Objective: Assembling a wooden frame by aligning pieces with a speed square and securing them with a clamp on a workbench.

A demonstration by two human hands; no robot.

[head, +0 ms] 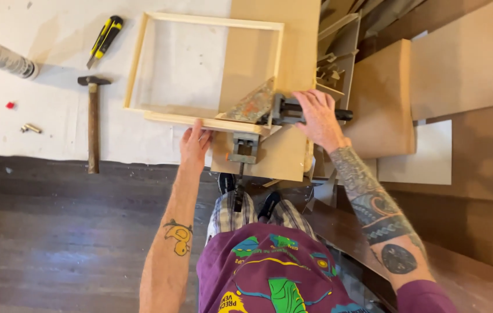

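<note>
On the far left a tube lay on the white sheet. Near it were a small red bit and two little metal bits. A hammer lay with its head up, and a yellow and black knife lay above it.

Next came the wood frame, flat on the floor, partly on a brown board. The left hand pressed flat on the frame's near rail, fingers close together, holding nothing. Just right of it a metal clamp gripped the frame's near right corner. The right hand was wrapped around the clamp's black handle. More boards lay to the right.

I think the corner could slip out of square if the left hand let the rail shift. If the handle were turned too hard, the thin wood might dent or split. The left fingers were close to the clamp and could get pinched.
</note>
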